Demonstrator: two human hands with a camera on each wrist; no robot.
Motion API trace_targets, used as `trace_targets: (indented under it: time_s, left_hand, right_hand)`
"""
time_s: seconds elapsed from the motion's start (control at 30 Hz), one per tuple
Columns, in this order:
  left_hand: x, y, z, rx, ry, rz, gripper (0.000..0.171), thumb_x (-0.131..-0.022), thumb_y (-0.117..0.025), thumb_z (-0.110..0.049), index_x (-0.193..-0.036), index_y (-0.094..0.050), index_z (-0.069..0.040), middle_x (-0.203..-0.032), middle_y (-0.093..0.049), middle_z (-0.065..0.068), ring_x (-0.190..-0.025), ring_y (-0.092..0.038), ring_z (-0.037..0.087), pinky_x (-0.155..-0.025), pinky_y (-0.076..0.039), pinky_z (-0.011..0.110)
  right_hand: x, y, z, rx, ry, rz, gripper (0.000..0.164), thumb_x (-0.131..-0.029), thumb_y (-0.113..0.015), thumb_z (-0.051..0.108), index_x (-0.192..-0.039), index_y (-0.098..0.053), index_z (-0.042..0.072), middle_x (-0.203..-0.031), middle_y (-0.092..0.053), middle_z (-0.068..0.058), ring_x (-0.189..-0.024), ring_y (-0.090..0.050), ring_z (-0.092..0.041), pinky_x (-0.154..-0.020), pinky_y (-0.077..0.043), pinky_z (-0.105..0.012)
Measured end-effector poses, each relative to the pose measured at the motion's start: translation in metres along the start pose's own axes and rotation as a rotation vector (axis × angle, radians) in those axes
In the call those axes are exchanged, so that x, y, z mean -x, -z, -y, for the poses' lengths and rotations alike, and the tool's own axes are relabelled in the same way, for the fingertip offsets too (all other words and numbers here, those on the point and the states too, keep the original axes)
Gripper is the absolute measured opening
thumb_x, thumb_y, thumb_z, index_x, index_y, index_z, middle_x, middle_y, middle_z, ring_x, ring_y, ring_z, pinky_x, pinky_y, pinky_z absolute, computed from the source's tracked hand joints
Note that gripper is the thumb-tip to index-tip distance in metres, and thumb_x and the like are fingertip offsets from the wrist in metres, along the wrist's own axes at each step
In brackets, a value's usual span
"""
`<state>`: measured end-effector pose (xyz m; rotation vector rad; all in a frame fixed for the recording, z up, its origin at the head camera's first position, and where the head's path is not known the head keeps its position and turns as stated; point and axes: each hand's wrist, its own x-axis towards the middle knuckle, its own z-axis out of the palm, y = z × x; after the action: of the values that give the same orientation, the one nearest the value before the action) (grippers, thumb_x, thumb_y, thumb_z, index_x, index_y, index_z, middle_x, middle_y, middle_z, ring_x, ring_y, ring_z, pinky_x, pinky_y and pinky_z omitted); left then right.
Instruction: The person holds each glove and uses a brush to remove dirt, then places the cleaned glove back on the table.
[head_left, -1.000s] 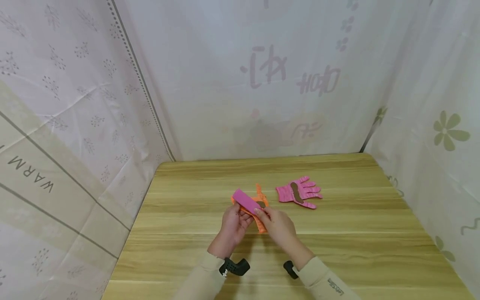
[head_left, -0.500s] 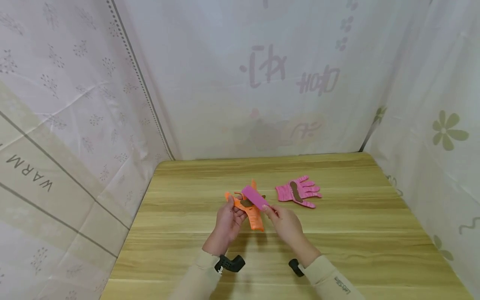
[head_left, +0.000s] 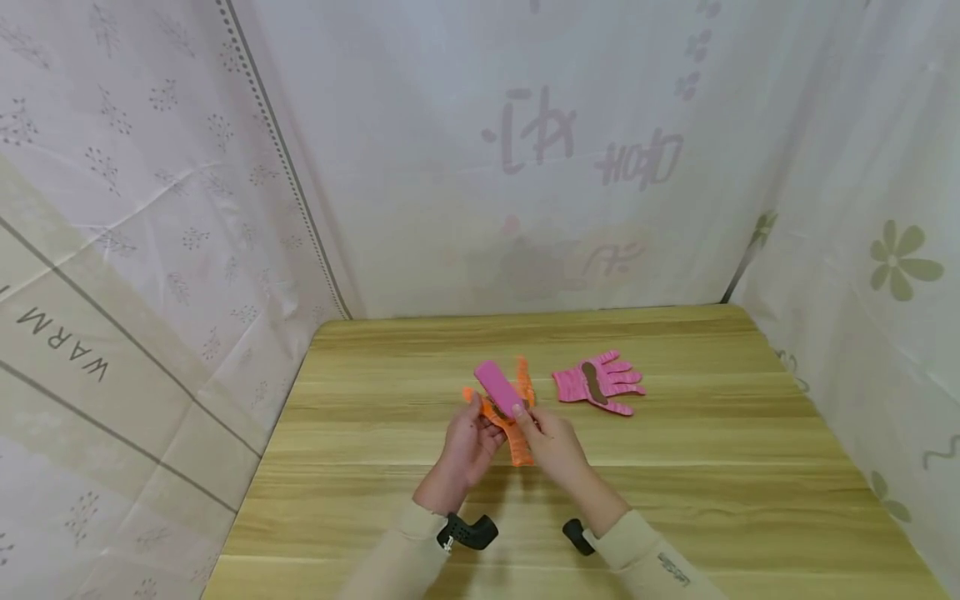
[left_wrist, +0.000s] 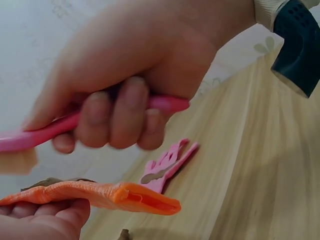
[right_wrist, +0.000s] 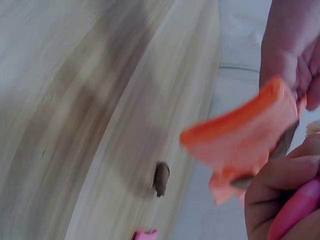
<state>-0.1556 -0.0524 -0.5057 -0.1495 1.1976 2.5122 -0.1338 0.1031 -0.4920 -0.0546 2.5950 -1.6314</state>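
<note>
My left hand [head_left: 467, 442] holds a small orange knit glove [head_left: 520, 442] above the table, fingers beneath it and thumb at its edge. A brown patch lies on the glove's upper side. My right hand [head_left: 558, 446] grips a pink-handled brush [head_left: 498, 388]. In the left wrist view, the curled fingers of that hand wrap round the brush's handle [left_wrist: 55, 129], and its cream bristles [left_wrist: 20, 161] face down above the glove [left_wrist: 100, 194]. From the right wrist view, the glove cuff [right_wrist: 240, 125] is blurred and the bristles are mostly hidden behind my right hand.
A pink glove [head_left: 597, 383] with a brown wavy patch lies flat on the wooden table [head_left: 390, 517], right of my hands. A small brown piece [right_wrist: 161, 178] shows below the orange glove in the right wrist view. Printed curtains [head_left: 420, 208] stand round the table's back and sides.
The brush shifted right over the orange glove, then back left, its head now raised. The orange glove swung left and back with my left hand. The pink glove stayed put.
</note>
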Motion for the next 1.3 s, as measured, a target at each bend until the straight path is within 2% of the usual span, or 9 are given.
trace_targets:
  time_s: [0.13, 0.27, 0.43, 0.6, 0.73, 0.87, 1.03, 1.1, 1.3]
  left_hand:
    - [-0.001, -0.003, 0.003, 0.021, -0.011, -0.006, 0.044, -0.113, -0.028, -0.03, -0.137, -0.044, 0.003, -0.101, -0.068, 0.002, -0.095, -0.066, 0.012, -0.09, -0.053, 0.027]
    - [-0.002, -0.002, 0.003, 0.001, -0.017, -0.06, 0.039, -0.112, -0.027, -0.02, -0.135, -0.045, 0.006, -0.093, -0.072, 0.002, -0.091, -0.07, 0.012, -0.086, -0.056, 0.027]
    - [-0.002, 0.001, 0.001, -0.031, 0.004, -0.09, 0.044, -0.112, -0.026, -0.021, -0.138, -0.045, 0.009, -0.092, -0.076, 0.004, -0.092, -0.073, 0.014, -0.086, -0.058, 0.029]
    - [-0.002, 0.001, -0.002, -0.041, 0.004, -0.088, 0.048, -0.113, -0.027, -0.025, -0.14, -0.047, 0.009, -0.099, -0.077, 0.007, -0.097, -0.074, 0.015, -0.088, -0.059, 0.031]
    - [-0.003, 0.001, -0.003, -0.046, 0.012, -0.086, 0.053, -0.113, -0.027, -0.031, -0.142, -0.046, 0.008, -0.107, -0.077, 0.011, -0.103, -0.073, 0.017, -0.091, -0.058, 0.033]
    - [-0.002, 0.003, -0.005, -0.022, 0.003, -0.068, 0.054, -0.112, -0.027, -0.035, -0.139, -0.048, 0.006, -0.111, -0.075, 0.011, -0.108, -0.071, 0.019, -0.096, -0.056, 0.035]
    - [-0.002, 0.008, -0.014, 0.012, -0.005, -0.071, 0.044, -0.111, -0.029, -0.038, -0.124, -0.052, -0.002, -0.103, -0.072, 0.004, -0.103, -0.07, 0.016, -0.094, -0.055, 0.032]
    - [-0.002, 0.008, -0.015, 0.005, -0.006, -0.061, 0.044, -0.111, -0.03, -0.039, -0.124, -0.051, -0.002, -0.1, -0.072, 0.003, -0.099, -0.069, 0.014, -0.092, -0.055, 0.031]
    - [-0.001, 0.003, -0.014, -0.018, -0.007, -0.021, 0.045, -0.111, -0.03, -0.038, -0.125, -0.054, -0.003, -0.098, -0.073, 0.0, -0.095, -0.069, 0.012, -0.09, -0.054, 0.029]
  right_hand:
    - [0.0, -0.005, 0.001, 0.072, 0.008, -0.01, 0.044, -0.104, -0.051, 0.048, -0.081, -0.062, 0.012, -0.061, -0.044, 0.002, -0.052, -0.038, -0.012, -0.049, -0.032, -0.025]
    - [0.001, -0.005, 0.0, 0.234, 0.013, -0.039, 0.043, -0.103, -0.052, 0.05, -0.077, -0.06, 0.017, -0.059, -0.044, 0.003, -0.051, -0.038, -0.013, -0.049, -0.03, -0.027]
    - [0.002, -0.001, -0.004, 0.371, 0.037, -0.063, 0.042, -0.103, -0.052, 0.052, -0.077, -0.061, 0.019, -0.059, -0.043, 0.003, -0.051, -0.039, -0.013, -0.05, -0.029, -0.029]
    - [0.004, 0.005, -0.006, 0.396, 0.053, -0.073, 0.041, -0.103, -0.052, 0.049, -0.076, -0.059, 0.019, -0.057, -0.042, 0.003, -0.049, -0.039, -0.013, -0.048, -0.029, -0.028]
    - [0.004, 0.009, -0.007, 0.398, 0.046, -0.069, 0.039, -0.103, -0.054, 0.048, -0.08, -0.06, 0.018, -0.058, -0.044, 0.002, -0.049, -0.04, -0.014, -0.048, -0.03, -0.028]
    - [0.002, 0.014, -0.012, 0.377, 0.028, -0.075, 0.042, -0.103, -0.051, 0.052, -0.091, -0.068, 0.015, -0.061, -0.046, 0.001, -0.053, -0.042, -0.014, -0.051, -0.032, -0.029]
    - [-0.003, 0.023, -0.021, 0.264, -0.012, -0.073, 0.052, -0.103, -0.045, 0.058, -0.086, -0.063, 0.012, -0.064, -0.046, 0.0, -0.054, -0.038, -0.014, -0.051, -0.031, -0.028]
    - [-0.003, 0.024, -0.02, 0.203, -0.018, -0.062, 0.052, -0.103, -0.045, 0.057, -0.084, -0.062, 0.012, -0.064, -0.047, -0.001, -0.055, -0.038, -0.014, -0.05, -0.032, -0.028]
    - [-0.001, 0.013, -0.014, 0.11, -0.015, -0.036, 0.052, -0.103, -0.047, 0.055, -0.09, -0.066, 0.009, -0.066, -0.048, -0.001, -0.055, -0.04, -0.014, -0.05, -0.034, -0.026]
